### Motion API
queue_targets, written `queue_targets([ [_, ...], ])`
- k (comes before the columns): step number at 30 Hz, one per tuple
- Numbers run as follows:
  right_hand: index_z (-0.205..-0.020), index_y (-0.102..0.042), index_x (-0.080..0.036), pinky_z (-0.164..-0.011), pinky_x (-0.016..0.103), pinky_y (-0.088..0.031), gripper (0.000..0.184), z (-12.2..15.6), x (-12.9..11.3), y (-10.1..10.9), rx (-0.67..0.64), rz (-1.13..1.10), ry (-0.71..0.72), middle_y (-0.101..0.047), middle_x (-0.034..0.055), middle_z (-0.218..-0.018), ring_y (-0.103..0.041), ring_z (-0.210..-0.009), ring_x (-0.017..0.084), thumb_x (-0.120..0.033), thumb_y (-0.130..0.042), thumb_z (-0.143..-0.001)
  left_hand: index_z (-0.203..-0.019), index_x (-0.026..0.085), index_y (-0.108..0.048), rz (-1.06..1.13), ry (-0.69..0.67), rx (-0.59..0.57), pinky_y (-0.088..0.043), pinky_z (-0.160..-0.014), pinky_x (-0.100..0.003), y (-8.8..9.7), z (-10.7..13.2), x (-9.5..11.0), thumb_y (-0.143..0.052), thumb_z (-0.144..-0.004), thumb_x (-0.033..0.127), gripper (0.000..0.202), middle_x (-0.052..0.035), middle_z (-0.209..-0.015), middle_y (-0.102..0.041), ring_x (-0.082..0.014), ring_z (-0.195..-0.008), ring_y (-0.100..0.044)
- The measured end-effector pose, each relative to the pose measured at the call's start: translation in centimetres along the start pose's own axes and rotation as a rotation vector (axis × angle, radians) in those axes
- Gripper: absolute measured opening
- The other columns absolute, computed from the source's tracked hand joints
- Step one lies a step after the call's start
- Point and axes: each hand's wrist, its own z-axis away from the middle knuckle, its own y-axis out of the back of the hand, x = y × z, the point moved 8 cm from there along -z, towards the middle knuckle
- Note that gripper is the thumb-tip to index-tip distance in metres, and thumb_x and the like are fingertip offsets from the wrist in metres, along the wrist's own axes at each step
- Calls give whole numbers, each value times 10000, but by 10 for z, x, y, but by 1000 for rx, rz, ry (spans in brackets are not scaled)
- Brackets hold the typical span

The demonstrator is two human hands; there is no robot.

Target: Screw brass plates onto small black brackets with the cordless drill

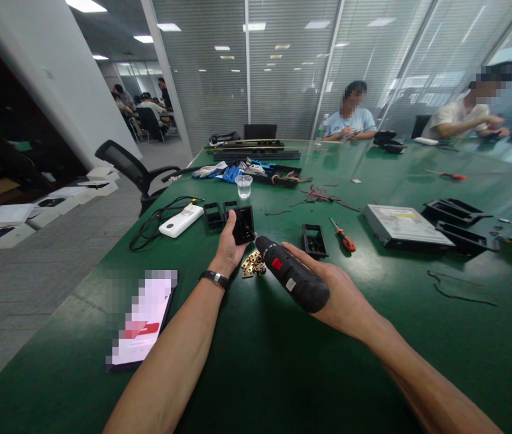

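My left hand [228, 247] is closed on a black plastic frame [243, 224], held tilted up above the green table. In my right hand [339, 292] is a black cordless drill [289, 274], its front end pointing at the lower right of that frame. Whether the bit touches the frame I cannot make out. The drill's handle and most of my right fingers are hidden behind its body. Beneath my hands lies a small pile of brass-coloured metal pieces [252, 265]. Another black frame [314, 240] sits to the right of the drill, and one more [213, 216] stands left of my left hand.
A red-handled screwdriver [343, 236] and a silver disc drive [407, 226] lie to the right. Leftward are a white power bank [181, 221] with a black cable and a phone [147, 319]. A clear cup [243, 186] stands behind. Other people sit across the table.
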Motion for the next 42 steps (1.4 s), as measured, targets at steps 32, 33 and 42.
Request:
queue_targets([
  [32,-1634,-319,-336,-859,396,-569,932,1,-1,1,33,14,30,-772,91,-1213,-754,-1051,313,-232,-680,-781,-993,144,-719,2,4,-5,-554,-713,-341,-2,1,1,-770,-814,614,506,-79,-834,-704,-191,-729,-653],
  [33,-1636,-312,-340,-861,398,-568,930,1,0,1,26,11,28,-769,92,-1220,-751,-1062,315,-235,-677,-787,-998,144,-719,-1,1,-7,-554,-715,-340,-2,1,1,-769,-814,615,507,-79,-837,-705,-190,-731,-653],
  [42,-1633,-319,-345,-866,400,-568,929,1,-1,1,25,-4,28,-757,89,-1254,-745,-1076,317,-236,-686,-787,-1014,150,-723,2,4,3,-552,-718,-343,0,0,0,-770,-815,612,505,-82,-841,-708,-194,-737,-658],
])
